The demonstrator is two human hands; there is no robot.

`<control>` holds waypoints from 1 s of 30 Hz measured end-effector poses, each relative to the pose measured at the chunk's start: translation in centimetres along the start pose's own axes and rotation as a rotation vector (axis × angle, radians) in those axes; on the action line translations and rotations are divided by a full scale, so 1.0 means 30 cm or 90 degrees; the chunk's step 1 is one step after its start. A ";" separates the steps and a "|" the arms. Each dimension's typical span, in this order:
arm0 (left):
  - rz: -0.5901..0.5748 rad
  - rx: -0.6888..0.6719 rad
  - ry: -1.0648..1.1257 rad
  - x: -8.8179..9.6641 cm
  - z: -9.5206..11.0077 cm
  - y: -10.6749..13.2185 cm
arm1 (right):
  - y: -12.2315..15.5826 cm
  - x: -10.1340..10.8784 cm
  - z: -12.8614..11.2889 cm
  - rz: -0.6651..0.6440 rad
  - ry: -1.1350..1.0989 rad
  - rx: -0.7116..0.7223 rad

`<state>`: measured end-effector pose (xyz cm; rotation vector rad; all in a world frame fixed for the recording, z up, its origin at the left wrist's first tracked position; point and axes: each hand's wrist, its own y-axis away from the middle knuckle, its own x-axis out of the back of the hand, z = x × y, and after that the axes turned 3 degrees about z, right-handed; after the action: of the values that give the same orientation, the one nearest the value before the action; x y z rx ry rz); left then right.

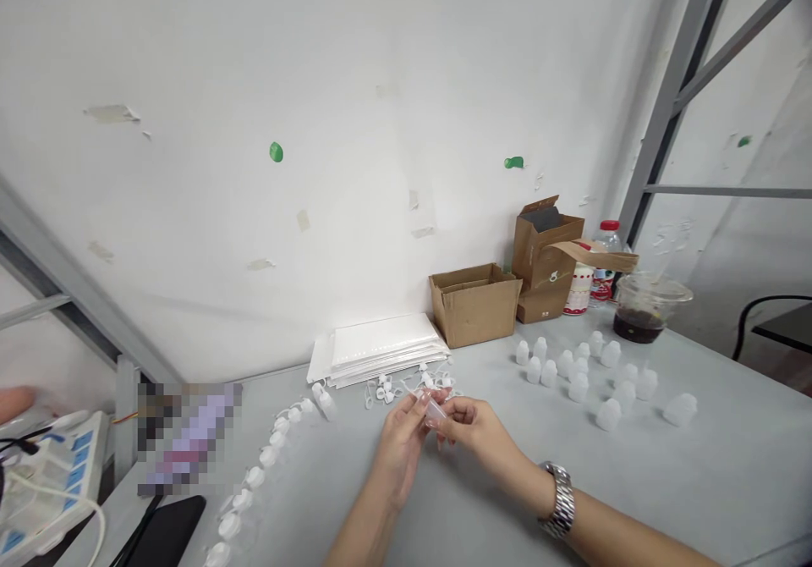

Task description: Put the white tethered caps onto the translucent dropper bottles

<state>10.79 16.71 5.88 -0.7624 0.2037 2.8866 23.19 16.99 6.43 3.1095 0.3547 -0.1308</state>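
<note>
A small translucent plastic bottle (435, 412) is held between both hands above the middle of the table. The fingers of my left hand (398, 438) are closed around its upper left end, hiding that end. My right hand (477, 428) pinches the body from the right side. Just beyond the hands lie several loose white caps (385, 389) with thin strap loops. To the left, a curved row of similar bottles with white caps (267, 456) runs toward the near edge. On the right stand several frosted bottles (578, 387) without visible caps; one (680, 410) looks tilted.
Flat white cartons (381, 349) are stacked by the wall, next to an open cardboard box (477, 306). Behind stand a brown paper box (546, 271), a red-capped bottle (609, 227) and a cup of dark drink (639, 322). A black phone (166, 533) and power strip (82, 465) lie left.
</note>
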 end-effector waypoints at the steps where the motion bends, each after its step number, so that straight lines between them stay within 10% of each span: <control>1: -0.001 -0.004 -0.008 -0.002 0.002 0.001 | 0.000 0.002 0.000 -0.001 0.005 0.010; 8: 0.079 -0.039 0.012 0.015 0.010 -0.020 | -0.017 0.008 0.008 0.013 0.046 0.060; 14: 0.414 -0.160 -0.223 0.131 0.025 -0.078 | -0.039 0.049 -0.020 0.111 0.034 0.045; 22: 0.388 -0.282 -0.902 0.186 -0.013 -0.089 | -0.045 0.058 -0.022 0.112 0.032 0.031; 30: 0.383 -0.282 -0.958 0.206 -0.012 -0.091 | -0.039 0.048 -0.003 0.068 0.034 0.041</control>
<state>6.12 19.99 2.24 1.7348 -0.4586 3.0835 24.33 18.46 6.40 3.1923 0.1887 -0.0597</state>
